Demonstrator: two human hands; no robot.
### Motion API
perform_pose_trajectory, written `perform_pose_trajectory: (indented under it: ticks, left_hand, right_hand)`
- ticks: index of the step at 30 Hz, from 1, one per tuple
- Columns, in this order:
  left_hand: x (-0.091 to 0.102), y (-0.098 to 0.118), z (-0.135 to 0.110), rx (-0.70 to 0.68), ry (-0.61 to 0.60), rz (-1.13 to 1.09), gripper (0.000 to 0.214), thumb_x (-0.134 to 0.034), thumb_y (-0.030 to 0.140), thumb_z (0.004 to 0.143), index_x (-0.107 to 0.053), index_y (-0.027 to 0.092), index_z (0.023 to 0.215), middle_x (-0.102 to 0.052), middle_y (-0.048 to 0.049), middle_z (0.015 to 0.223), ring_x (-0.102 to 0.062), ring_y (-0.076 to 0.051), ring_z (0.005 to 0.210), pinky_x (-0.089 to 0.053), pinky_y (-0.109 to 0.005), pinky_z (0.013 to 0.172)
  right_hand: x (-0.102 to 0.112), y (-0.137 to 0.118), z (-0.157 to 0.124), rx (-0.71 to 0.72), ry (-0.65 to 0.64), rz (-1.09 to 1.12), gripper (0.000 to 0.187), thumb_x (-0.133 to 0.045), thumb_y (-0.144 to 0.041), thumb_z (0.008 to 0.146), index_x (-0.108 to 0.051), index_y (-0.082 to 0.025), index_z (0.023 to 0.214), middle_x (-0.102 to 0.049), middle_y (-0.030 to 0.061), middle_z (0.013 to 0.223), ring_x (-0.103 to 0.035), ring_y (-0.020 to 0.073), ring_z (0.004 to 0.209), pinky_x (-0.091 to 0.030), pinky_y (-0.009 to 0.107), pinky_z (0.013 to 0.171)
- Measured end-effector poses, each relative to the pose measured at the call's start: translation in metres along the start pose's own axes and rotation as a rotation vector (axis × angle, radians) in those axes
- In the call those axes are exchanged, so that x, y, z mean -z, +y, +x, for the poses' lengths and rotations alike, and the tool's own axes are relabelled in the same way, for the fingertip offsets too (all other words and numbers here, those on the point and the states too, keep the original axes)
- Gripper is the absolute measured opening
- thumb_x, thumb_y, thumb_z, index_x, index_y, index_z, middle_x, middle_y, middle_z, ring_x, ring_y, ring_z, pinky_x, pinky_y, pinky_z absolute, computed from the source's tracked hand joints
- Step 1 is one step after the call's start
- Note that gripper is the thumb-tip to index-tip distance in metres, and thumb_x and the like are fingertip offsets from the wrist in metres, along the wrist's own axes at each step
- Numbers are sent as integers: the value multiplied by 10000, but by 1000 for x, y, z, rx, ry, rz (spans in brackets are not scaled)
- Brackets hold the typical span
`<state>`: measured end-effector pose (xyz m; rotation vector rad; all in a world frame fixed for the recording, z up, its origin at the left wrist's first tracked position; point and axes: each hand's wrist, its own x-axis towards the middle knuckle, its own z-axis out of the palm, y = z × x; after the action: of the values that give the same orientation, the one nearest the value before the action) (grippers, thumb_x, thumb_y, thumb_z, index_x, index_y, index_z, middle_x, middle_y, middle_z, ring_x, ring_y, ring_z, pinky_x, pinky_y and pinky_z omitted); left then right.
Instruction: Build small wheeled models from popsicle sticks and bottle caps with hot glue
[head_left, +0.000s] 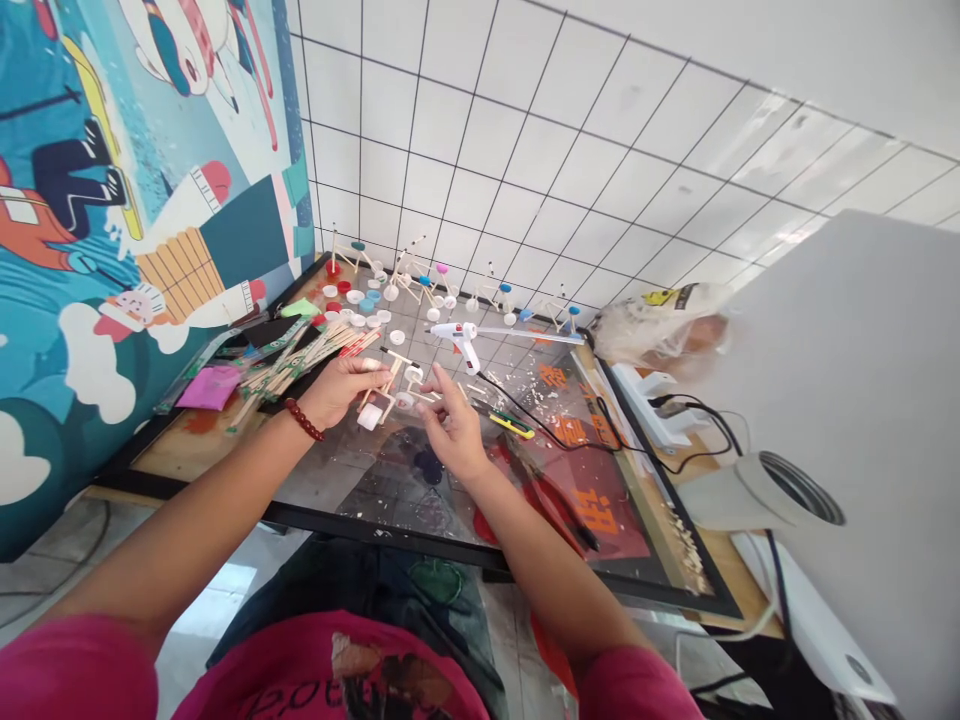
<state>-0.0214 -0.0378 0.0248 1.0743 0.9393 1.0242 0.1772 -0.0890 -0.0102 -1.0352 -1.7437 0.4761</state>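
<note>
My left hand [346,388], with a red bead bracelet on its wrist, pinches a small tricycle-like model [388,388] made of wooden sticks and white bottle caps. The model is tilted above the glass tabletop, and a white cap [368,416] shows at its near end. Close to its right side is my right hand [454,425], index finger and thumb apart near a thin stick. Whether they touch the model is unclear. Beyond the hands lies a white hot glue gun [459,342], its nozzle pointing left. A yellow-green utility knife [512,425] rests to the right of my right hand.
Several similar stick models [491,290] stand along the grid-lined wall. Loose bottle caps [366,300] and a pile of wooden sticks [307,355] lie at left. The glue gun's black cord [540,428] crosses white scraps toward a power strip [654,408].
</note>
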Motion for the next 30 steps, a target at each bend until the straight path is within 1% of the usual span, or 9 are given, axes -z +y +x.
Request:
perform_pose_trajectory:
  ticks: [3, 8, 10, 13, 16, 22, 24, 27, 30]
  left_hand:
    - [-3, 1, -4, 8, -62, 38, 258, -857, 314, 569, -737, 121, 691, -658, -27, 625, -543, -87, 493, -425, -210, 464]
    - [1, -4, 0, 26, -59, 89, 269, -840, 336, 592, -734, 118, 708, -676, -46, 657, -542, -87, 489, -384, -202, 438]
    - [4, -5, 3, 28, -27, 104, 271, -830, 344, 592, -722, 118, 693, -670, -44, 652, -529, -84, 480, -367, -201, 429]
    - [10, -5, 7, 63, 119, 182, 281, -817, 358, 573, -704, 126, 684, -646, -25, 605, -502, -87, 447, -345, -206, 407]
    - [17, -5, 11, 92, 212, 349, 245, -793, 347, 571, -680, 146, 655, -625, -13, 562, -545, -126, 470, -406, -232, 439]
    - [23, -5, 12, 96, 167, 779, 199, -666, 371, 684, -658, 196, 590, -656, -42, 563, -660, -213, 597, -461, -268, 525]
    - [25, -2, 11, 48, 167, 938, 235, -612, 388, 726, -665, 208, 585, -662, -45, 561, -662, -216, 614, -452, -273, 554]
    - [29, 5, 9, -91, 249, 1201, 303, -541, 404, 771, -679, 212, 582, -676, -67, 589, -665, -236, 692, -435, -292, 615]
    - [34, 10, 8, -166, 313, 1325, 336, -499, 405, 797, -702, 210, 615, -700, -83, 650, -659, -247, 760, -424, -300, 651]
  right_hand:
    - [0, -1, -1, 53, -27, -31, 578, -542, -266, 921, -379, -266, 1475, -661, 72, 1107, -602, 97, 675, -523, 240, 676]
    - [-1, 1, -1, 71, -52, -16, 525, -548, -246, 917, -449, -263, 1432, -674, 62, 1065, -614, 98, 673, -518, 231, 648]
    - [0, 1, 0, 46, -35, -12, 550, -561, -255, 911, -424, -256, 1443, -679, 64, 1068, -608, 97, 662, -518, 235, 645]
    - [3, 3, 1, 13, 35, 0, 563, -572, -262, 903, -408, -246, 1441, -680, 65, 1069, -595, 97, 654, -516, 247, 650]
    - [6, 7, 2, 4, 114, 34, 509, -564, -264, 908, -445, -235, 1402, -668, 67, 1071, -586, 98, 662, -518, 264, 666]
    - [6, 12, 4, -39, 160, 109, 472, -564, -295, 908, -474, -241, 1368, -651, 60, 1062, -585, 99, 672, -522, 267, 650]
    - [6, 12, 4, -44, 166, 111, 465, -566, -294, 907, -482, -244, 1362, -648, 59, 1064, -582, 97, 667, -519, 264, 643]
    - [7, 12, 4, -43, 176, 103, 459, -573, -281, 904, -492, -245, 1354, -640, 57, 1064, -572, 89, 648, -514, 262, 640]
    - [9, 12, 5, -31, 191, 93, 455, -568, -275, 906, -496, -250, 1354, -641, 58, 1069, -573, 92, 653, -518, 270, 660]
